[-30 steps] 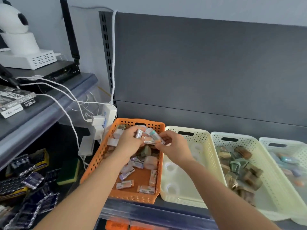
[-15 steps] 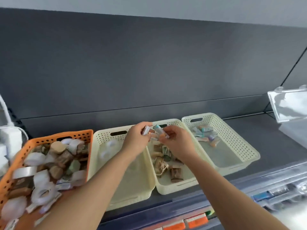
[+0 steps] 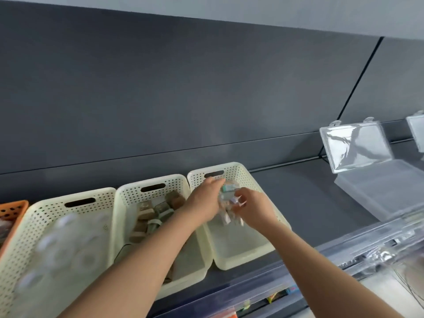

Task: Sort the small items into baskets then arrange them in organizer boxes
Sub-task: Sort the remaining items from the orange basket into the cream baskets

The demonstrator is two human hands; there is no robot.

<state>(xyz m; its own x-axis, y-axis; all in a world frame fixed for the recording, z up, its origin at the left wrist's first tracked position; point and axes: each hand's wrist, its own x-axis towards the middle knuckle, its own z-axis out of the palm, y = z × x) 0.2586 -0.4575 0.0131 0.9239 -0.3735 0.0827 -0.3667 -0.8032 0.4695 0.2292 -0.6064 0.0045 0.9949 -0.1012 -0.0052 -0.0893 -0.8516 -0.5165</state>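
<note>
The left hand (image 3: 203, 201) and the right hand (image 3: 255, 211) are held together above the back half of the right cream basket (image 3: 243, 263). A bunch of small packets (image 3: 227, 203) is gripped between them, the left fingers curled round it and the right fingertips pinching its near side. Blur hides whether the lowest packets are loose. If the bunch is let go all at once from this height, packets may well bounce over the low rim. They could then be mixed into the middle cream basket (image 3: 151, 180), which the left forearm crosses, or scattered on the bare shelf (image 3: 305, 203) to the right. The brown and green pieces (image 3: 146, 214) in that middle basket could also be disturbed by the forearm. Two hands are counted. Four baskets stand in a row along the shelf: three cream, including the left cream basket (image 3: 68, 198), and one orange basket (image 3: 11, 210) cut off at the left edge. Two clear boxes are seen towards the right end: an open box (image 3: 378, 187) with its lid raised, and a second box (image 3: 416, 131) shown only in part. About four blurred white rolls (image 3: 66, 249) lie in the left cream basket. The packets and pieces cannot be counted.
</note>
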